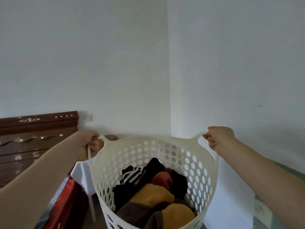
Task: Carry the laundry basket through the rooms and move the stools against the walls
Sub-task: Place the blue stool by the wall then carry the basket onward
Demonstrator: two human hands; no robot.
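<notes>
A cream perforated laundry basket (pixel 196 164) hangs in front of me, held up by both handles. My left hand (pixel 90 142) is closed around the left handle and my right hand (pixel 217 138) around the right one. Inside lie crumpled clothes (pixel 153 195): yellow, brown, black, rust and a black-and-white striped piece. A white plastic stool (pixel 82 176) stands on the floor just behind the basket's left side, partly hidden by it, close to the corner of the room.
White walls meet in a corner (pixel 169 80) straight ahead. A dark brown carved wooden headboard (pixel 33 138) leans along the left wall. A red object (pixel 66 204) lies at lower left beside the stool. A pale teal surface (pixel 264 212) shows at lower right.
</notes>
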